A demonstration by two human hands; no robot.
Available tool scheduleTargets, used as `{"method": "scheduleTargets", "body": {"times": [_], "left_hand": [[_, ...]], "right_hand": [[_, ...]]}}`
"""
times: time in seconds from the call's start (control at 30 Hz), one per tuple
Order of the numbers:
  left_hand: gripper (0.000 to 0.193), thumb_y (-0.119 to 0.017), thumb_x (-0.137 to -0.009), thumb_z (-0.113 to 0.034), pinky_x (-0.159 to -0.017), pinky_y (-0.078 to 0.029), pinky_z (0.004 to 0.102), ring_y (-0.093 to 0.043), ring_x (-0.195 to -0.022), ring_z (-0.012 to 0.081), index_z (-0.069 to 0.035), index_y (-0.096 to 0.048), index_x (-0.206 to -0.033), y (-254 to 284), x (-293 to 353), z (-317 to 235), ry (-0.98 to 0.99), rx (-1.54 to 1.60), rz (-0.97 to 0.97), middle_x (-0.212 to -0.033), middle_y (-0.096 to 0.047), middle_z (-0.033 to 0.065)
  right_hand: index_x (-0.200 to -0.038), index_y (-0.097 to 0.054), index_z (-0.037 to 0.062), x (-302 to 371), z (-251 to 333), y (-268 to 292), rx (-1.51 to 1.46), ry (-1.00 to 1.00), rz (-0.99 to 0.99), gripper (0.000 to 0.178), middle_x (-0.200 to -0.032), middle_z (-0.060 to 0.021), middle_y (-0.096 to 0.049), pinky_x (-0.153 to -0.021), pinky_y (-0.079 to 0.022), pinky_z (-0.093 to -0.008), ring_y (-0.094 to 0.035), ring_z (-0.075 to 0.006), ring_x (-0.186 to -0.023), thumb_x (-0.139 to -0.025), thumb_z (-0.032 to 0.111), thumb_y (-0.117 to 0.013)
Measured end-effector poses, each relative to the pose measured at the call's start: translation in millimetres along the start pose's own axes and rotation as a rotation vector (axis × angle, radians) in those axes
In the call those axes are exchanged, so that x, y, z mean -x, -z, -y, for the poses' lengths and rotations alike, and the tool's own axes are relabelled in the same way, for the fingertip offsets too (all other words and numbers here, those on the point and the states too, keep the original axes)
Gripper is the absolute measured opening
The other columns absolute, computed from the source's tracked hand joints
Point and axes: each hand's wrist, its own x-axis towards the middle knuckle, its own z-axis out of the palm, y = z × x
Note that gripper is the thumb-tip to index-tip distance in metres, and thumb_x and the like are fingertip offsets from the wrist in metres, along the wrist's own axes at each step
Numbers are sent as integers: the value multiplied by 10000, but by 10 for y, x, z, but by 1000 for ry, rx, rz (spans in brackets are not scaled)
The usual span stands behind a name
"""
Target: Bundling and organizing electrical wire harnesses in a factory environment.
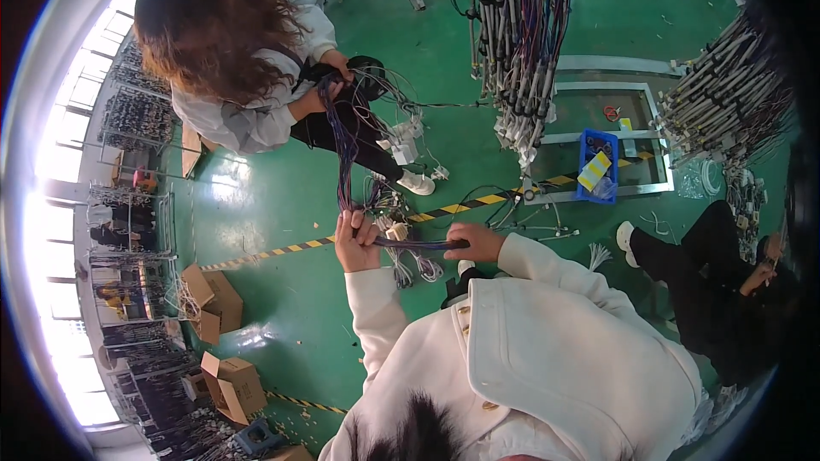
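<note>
My left hand (354, 239) is closed around a bundle of dark purple and black wires (414, 244), a cable harness. At the other end of a short, nearly level stretch, my right hand (478, 242) grips the same bundle. From my left hand the wires rise toward a co-worker (239, 60) at the upper left, whose two hands hold them. Below and behind my hands hang loose grey and white leads with pale connectors (396, 230). How the single wires lie inside my fingers is hidden.
Thick bunches of hanging harnesses (521, 43) are at the top centre and more (722, 94) at the right. A metal frame (662, 137) carries a blue bin (598, 166). Another person in black (717, 282) is at the right. Open cardboard boxes (224, 300) stand at the left.
</note>
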Motion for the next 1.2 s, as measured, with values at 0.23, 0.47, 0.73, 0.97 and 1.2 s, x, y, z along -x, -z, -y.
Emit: {"method": "scheduleTargets", "body": {"times": [0.23, 0.47, 0.73, 0.97, 1.2], "left_hand": [[123, -427, -913, -138, -422, -273, 186, -298, -480, 47, -80, -418, -805, 184, 1, -116, 67, 60, -4, -692, -418, -3], [125, -403, -925, -125, -512, -369, 198, -367, -552, 71, -3, -432, -921, 273, -91, 18, 130, 238, 47, -791, -468, 45], [164, -443, -913, -169, -621, -456, 234, -477, -623, 104, -20, -482, -971, 236, -129, 123, 183, 178, 30, -816, -516, 47], [189, -418, -925, -200, -626, -447, 245, -447, -614, 96, -19, -472, -940, 325, -87, 125, 141, 110, 10, -776, -480, 33], [188, -432, -921, -201, -564, -435, 205, -404, -556, 62, -19, -451, -965, 272, -13, 143, 100, 66, -42, -740, -465, 20]], "right_hand": [[-806, -548, 33, 88, 117, -44, 50, 99, -105, 291, -808, -101, -537, -617, -423, -348, -536, -252, -703, -783, 316, -611], [-855, -537, 66, 173, 314, 30, 245, 3, -137, 285, -736, -145, -585, -595, -437, -416, -569, -338, -697, -839, 349, -511], [-864, -493, 37, 148, 318, -55, 131, 0, -39, 326, -692, -185, -541, -579, -412, -428, -537, -370, -653, -858, 363, -493], [-877, -491, 59, 14, 470, -123, 105, 49, -44, 342, -708, -182, -557, -574, -413, -451, -542, -383, -668, -870, 398, -448], [-859, -495, 36, 7, 442, -190, 30, -13, 19, 373, -699, -186, -551, -587, -411, -442, -536, -386, -668, -872, 405, -443]]}}
